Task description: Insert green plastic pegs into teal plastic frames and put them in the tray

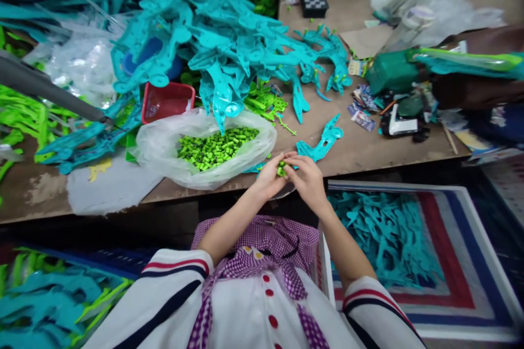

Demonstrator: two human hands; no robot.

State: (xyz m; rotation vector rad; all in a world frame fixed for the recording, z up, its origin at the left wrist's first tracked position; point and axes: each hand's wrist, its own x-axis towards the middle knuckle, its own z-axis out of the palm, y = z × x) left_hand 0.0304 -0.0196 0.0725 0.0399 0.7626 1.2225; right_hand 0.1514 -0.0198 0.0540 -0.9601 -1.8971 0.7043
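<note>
Front edge of the desk point(368, 152) runs across the middle of the view; the two hands meet just over it, near its centre. Bare wood lies open to the right of the hands as far as a litter of cards and small tools point(393, 114); to the left the room is closed off by a clear plastic bag point(164, 147) slumped at the edge and filled with small green pegs point(216, 147). Behind the bag stands a red basket point(166, 101), and above both rises a heap of teal plastic parts point(221, 43) that covers most of the far desk. One loose teal part point(323, 142) lies just beyond the fingertips. Below the edge, at right, a striped bin point(450, 251) holds more teal pieces.

Left hand point(270, 177) and right hand point(309, 180) are both closed, fingertips pressed together around a small green piece point(281, 169), held between them just off the desk surface; its exact form is too small to make out, though it appears to match the pegs in the bag.
</note>
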